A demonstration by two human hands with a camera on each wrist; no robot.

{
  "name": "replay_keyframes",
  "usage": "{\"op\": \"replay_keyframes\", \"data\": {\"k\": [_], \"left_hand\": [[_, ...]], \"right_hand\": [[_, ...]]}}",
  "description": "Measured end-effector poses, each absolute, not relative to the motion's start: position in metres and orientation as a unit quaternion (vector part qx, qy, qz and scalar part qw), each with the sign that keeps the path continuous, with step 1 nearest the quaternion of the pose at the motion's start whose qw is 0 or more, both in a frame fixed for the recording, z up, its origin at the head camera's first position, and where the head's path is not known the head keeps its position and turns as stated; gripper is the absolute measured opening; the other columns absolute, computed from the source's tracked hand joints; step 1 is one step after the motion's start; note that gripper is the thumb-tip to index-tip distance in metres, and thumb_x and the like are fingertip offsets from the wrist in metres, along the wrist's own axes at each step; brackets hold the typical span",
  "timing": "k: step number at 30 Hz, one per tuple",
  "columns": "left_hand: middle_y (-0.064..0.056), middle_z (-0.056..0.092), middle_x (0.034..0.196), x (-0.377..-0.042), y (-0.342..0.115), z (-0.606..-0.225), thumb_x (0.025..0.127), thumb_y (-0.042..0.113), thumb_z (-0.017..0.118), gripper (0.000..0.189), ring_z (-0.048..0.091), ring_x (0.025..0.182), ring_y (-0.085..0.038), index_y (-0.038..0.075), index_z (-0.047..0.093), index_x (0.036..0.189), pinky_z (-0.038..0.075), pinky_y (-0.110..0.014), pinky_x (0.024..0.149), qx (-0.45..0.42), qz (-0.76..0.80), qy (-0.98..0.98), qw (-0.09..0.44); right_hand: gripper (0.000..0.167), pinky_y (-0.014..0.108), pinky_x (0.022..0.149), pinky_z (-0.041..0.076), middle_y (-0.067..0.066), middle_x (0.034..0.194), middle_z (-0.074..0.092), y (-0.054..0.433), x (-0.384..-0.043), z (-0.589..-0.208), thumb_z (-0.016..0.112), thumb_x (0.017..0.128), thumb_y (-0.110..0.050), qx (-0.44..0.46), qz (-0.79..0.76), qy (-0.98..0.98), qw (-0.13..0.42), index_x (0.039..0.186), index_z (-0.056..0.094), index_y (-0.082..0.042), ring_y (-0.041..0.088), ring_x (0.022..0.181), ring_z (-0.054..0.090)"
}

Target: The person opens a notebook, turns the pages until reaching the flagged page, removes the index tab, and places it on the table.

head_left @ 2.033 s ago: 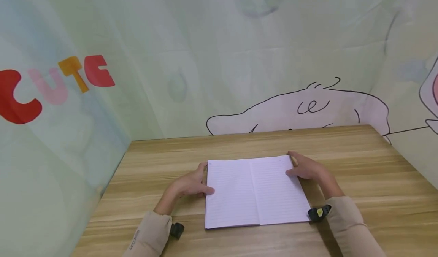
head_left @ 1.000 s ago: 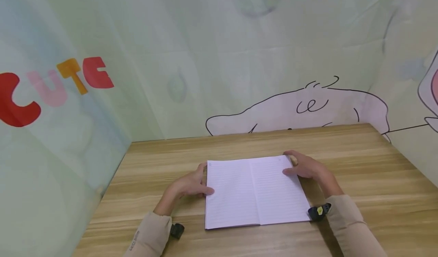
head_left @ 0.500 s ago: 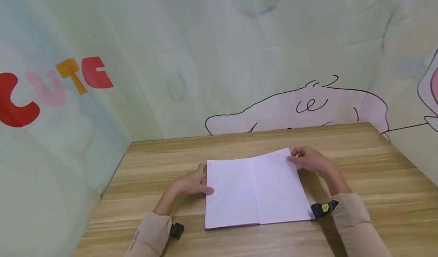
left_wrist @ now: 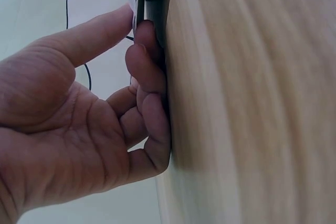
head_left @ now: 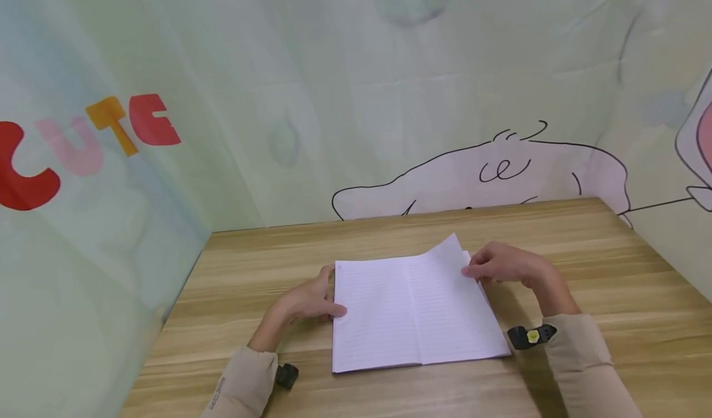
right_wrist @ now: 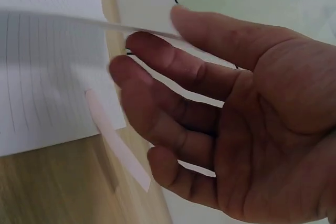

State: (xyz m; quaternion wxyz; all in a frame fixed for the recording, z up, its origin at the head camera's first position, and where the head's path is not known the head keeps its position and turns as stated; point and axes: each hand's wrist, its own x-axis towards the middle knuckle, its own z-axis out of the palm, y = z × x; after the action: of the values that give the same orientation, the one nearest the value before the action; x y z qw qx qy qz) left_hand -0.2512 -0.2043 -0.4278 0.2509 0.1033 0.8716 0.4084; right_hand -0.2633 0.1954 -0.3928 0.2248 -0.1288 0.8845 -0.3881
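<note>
A notebook [head_left: 372,319] with lined pages lies spread open on the wooden table. My left hand [head_left: 308,299] holds its left edge, thumb on the page and fingers at the edge; the left wrist view shows those fingers [left_wrist: 149,77] curled beneath the cover. At the upper right, my right hand [head_left: 508,263] pinches a lifted page [head_left: 447,260] between thumb and fingers. That page's far corner stands up, and part of a sheet below shows beside it. In the right wrist view, the raised page [right_wrist: 105,23] appears nearly edge-on above the lower page [right_wrist: 58,87].
The wood-grain table [head_left: 267,245] extends around the notebook. A printed curtain [head_left: 250,127] with cartoon drawings hangs behind and at the left. A pale strip [right_wrist: 118,142] juts past the lower page in the right wrist view; what it is, I cannot tell.
My right hand has shifted from the notebook's right edge and taken hold of a page, lifting it and bending its far corner up and leftward. My left hand keeps its place.
</note>
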Motion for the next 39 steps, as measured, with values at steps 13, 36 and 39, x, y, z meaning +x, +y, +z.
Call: {"op": "replay_keyframes", "data": {"k": [13,36,39], "left_hand": [[-0.009,0.058,0.073,-0.250,-0.206,-0.430,0.086,0.010,0.079,0.105,0.049,0.062,-0.018,-0.001,0.002,0.157,0.039,-0.031,0.060,0.098,0.419,0.866,0.256],[-0.007,0.057,0.071,-0.252,-0.205,-0.429,0.087,0.013,0.079,0.106,0.049,0.061,-0.017,0.001,0.002,0.158,0.038,-0.030,0.059,0.092,0.411,0.870,0.257],[-0.007,0.056,0.071,-0.252,-0.205,-0.429,0.087,0.013,0.079,0.105,0.048,0.061,-0.017,0.002,0.002,0.158,0.037,-0.030,0.059,0.093,0.411,0.870,0.258]], "right_hand": [[0.027,0.032,0.070,0.048,0.001,0.073,0.057,0.186,-0.260,-0.388,0.061,0.100,-0.017,-0.150,-0.473,0.841,0.217,0.078,0.058,-0.002,0.017,0.072,0.056],[0.031,0.032,0.079,0.052,0.005,0.099,0.066,0.144,-0.265,-0.407,0.047,0.106,-0.016,-0.166,-0.631,0.718,0.243,0.119,0.051,0.012,0.016,0.088,0.064],[0.023,0.031,0.078,0.051,0.004,0.099,0.064,0.139,-0.265,-0.411,0.047,0.106,-0.013,-0.154,-0.639,0.714,0.241,0.115,0.051,0.008,0.016,0.089,0.062]]}}
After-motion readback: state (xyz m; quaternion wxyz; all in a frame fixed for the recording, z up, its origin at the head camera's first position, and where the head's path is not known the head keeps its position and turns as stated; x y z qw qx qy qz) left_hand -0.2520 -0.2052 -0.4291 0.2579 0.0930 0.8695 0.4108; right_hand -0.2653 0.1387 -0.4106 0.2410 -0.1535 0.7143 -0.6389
